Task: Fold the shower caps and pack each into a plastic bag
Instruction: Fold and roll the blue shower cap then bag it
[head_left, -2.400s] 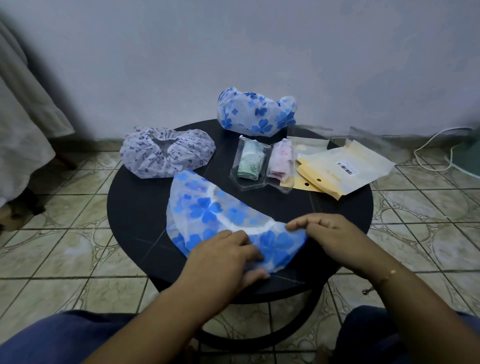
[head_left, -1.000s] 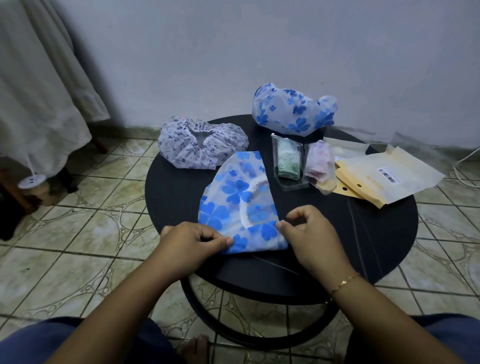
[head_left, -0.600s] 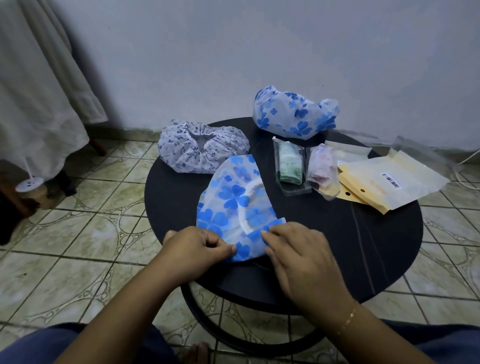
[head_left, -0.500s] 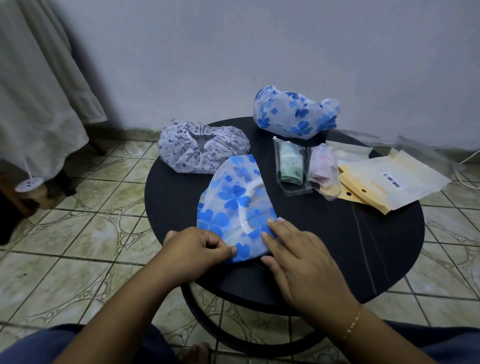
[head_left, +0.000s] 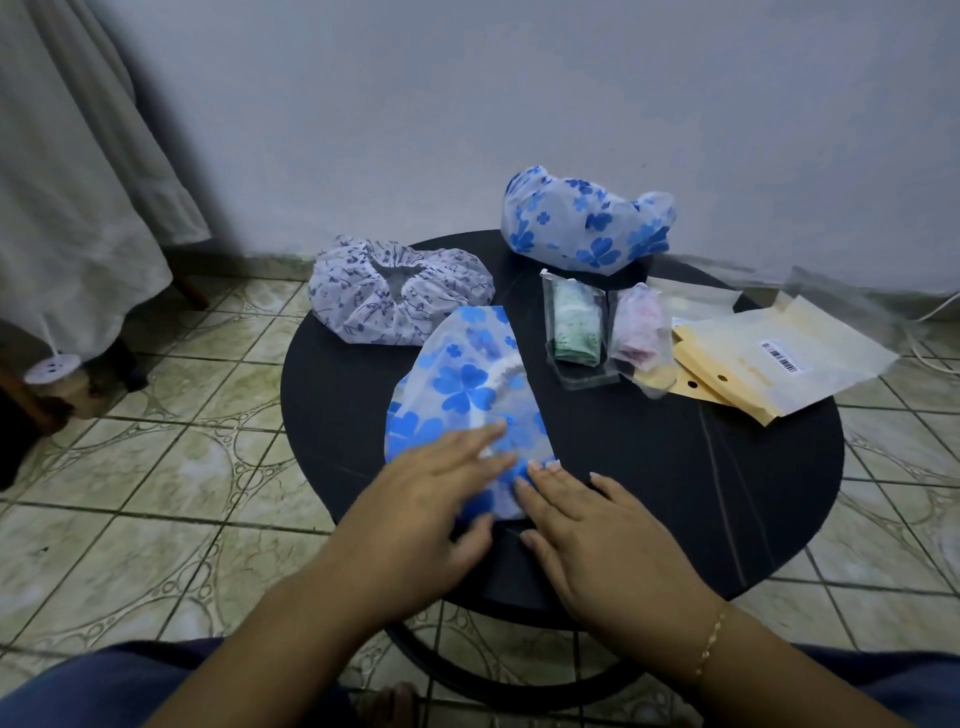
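A blue-flowered shower cap (head_left: 467, 384), folded into a wedge, lies flat on the round black table (head_left: 675, 467). My left hand (head_left: 426, 499) presses its near part with straight fingers. My right hand (head_left: 587, 525) lies flat beside it, fingertips on the cap's near right corner. Two clear plastic bags hold packed caps: a green one (head_left: 574, 327) and a pink one (head_left: 639, 327). A purple-patterned cap (head_left: 400, 293) sits unfolded at the back left. Another blue-flowered cap (head_left: 587, 223) sits puffed up at the back.
A stack of empty cream and clear bags (head_left: 769, 364) with a barcode label lies at the table's right. White cloth (head_left: 67, 208) hangs at the left over a tiled floor (head_left: 156, 441). The wall stands close behind the table.
Both hands let go of the cap's near corners and opened flat; the left hand slid forward onto the folded cap, the right rests at its corner.
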